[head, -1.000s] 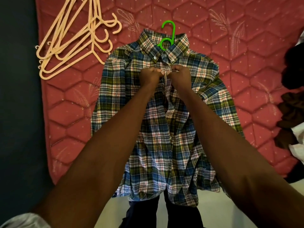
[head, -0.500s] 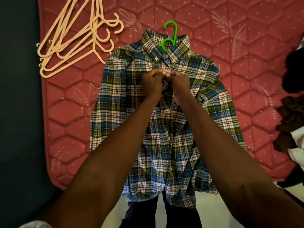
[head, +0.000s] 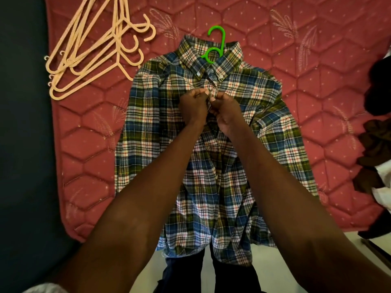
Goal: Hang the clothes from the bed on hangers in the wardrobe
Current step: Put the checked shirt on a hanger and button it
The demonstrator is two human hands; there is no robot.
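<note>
Blue, green and white plaid button-front shirt (head: 211,157) lay face up on the red quilted bedspread (head: 330,60), collar away from the person, hem hanging over the near edge of the bed. A bright green plastic hanger (head: 215,44) was already inside it, only the hook and neck showing out of the collar. Both hands met at the placket just below the collar. Left hand (head: 193,107) had its fingers curled, pinching the left front edge of the cloth; right hand (head: 226,112) was likewise curled, pinching the opposite edge. The button itself was hidden between the fingertips, so could not tell whether it was through its hole. Step in hand appeared to be fastening an upper button so the shirt would stay on the hanger. Judged that it would go best with the two edges drawn flat and overlapped squarely, one hand steadying the hole while the other fed the button, without tugging the collar off the hanger's shoulders. A pile of cream plastic hangers (head: 95,51) lay near the shirt's left shoulder, close to the bedspread's left border, with dark floor beyond. Dark and brown clothes (head: 378,132) were heaped at the right edge of view, well apart from the shirt. Open bedspread lay beyond the collar and on both sides of the sleeves, so lifting the shirt by the green hook looked unobstructed; the overhanging hem might drag at the bed's edge.
</note>
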